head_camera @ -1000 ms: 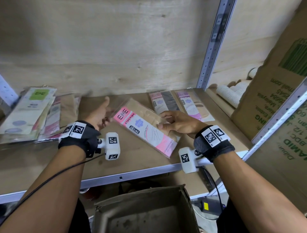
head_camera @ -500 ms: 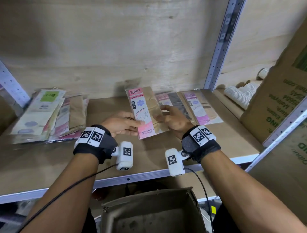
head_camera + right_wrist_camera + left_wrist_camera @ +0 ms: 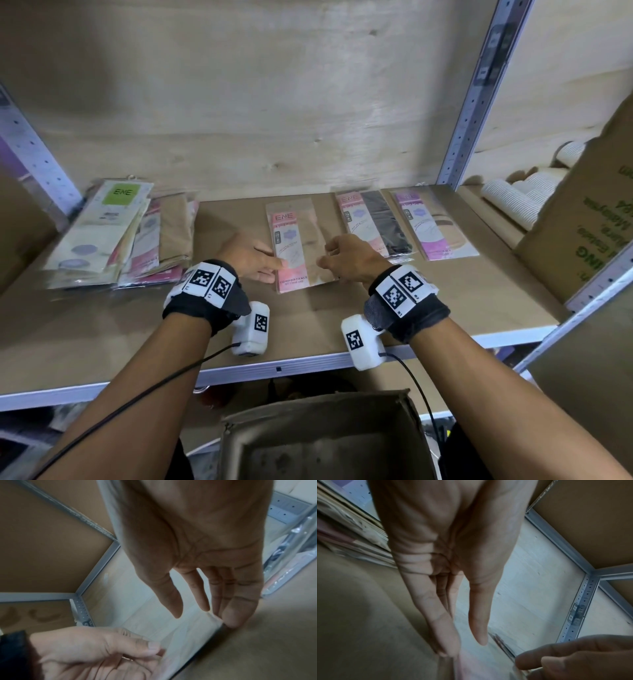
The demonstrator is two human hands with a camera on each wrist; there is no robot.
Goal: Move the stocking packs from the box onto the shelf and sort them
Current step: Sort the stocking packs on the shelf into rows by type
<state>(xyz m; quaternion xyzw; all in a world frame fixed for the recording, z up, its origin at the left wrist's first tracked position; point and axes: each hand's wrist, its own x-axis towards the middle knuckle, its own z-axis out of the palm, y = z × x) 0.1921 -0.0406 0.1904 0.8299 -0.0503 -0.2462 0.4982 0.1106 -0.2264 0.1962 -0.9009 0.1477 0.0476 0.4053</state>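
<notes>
A pink-and-beige stocking pack [image 3: 297, 246] lies flat on the shelf board [image 3: 308, 329], left of a pink-and-black pack [image 3: 373, 222] and a purple pack [image 3: 432, 226]. My left hand [image 3: 270, 265] touches its left edge with straight fingers [image 3: 448, 642], thumb on the pack. My right hand [image 3: 329, 255] touches its right edge with straight fingertips [image 3: 231, 620]. A loose pile of packs [image 3: 120, 240], one with a green label [image 3: 123, 197], lies at the shelf's left end. The open cardboard box [image 3: 325, 442] stands below the shelf front; its inside looks bare.
A metal upright [image 3: 479, 92] bounds the bay on the right. Beyond it lie stacks of paper cups [image 3: 513, 198] and a large printed carton [image 3: 589, 222]. A plywood wall backs the shelf. Bare board runs along the shelf front.
The pink-and-beige pack went from slanted near the shelf front to straight and flat beside the pink-and-black pack. Both hands moved with it and now rest at its two sides.
</notes>
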